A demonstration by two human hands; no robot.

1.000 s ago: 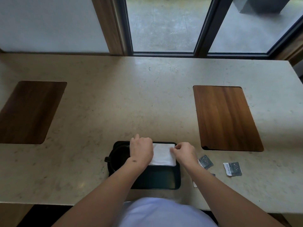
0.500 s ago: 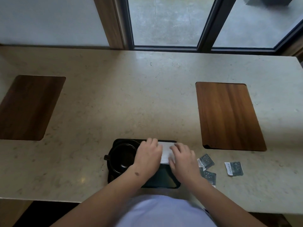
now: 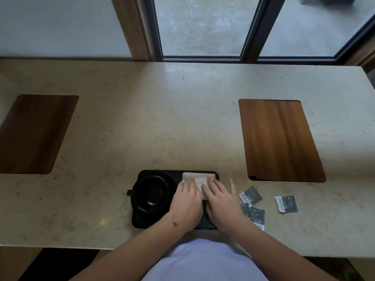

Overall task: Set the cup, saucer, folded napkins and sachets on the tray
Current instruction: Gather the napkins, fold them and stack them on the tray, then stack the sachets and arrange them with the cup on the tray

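Observation:
A black tray (image 3: 216,173) sits on the pale stone counter near its front edge. On its left half stands a black cup (image 3: 151,194) on a black saucer (image 3: 138,214), handle pointing left. A white folded napkin (image 3: 199,177) lies on the tray's right half. My left hand (image 3: 187,201) and my right hand (image 3: 221,199) rest flat, palms down, on the napkin's near part, fingers spread. Several dark sachets lie on the counter right of the tray: one (image 3: 250,196) close by, two (image 3: 256,217) nearer me, and one (image 3: 286,203) further right.
Two dark wooden inlays are set in the counter, one at the left (image 3: 32,134) and one at the right (image 3: 279,140). A window with dark frames (image 3: 250,29) runs along the far edge. My light shirt fills the bottom of the view.
Both hands went from pinching the napkin's far corners to lying flat on it, sliding toward me. The napkin now looks folded shorter, lying at the tray's far right.

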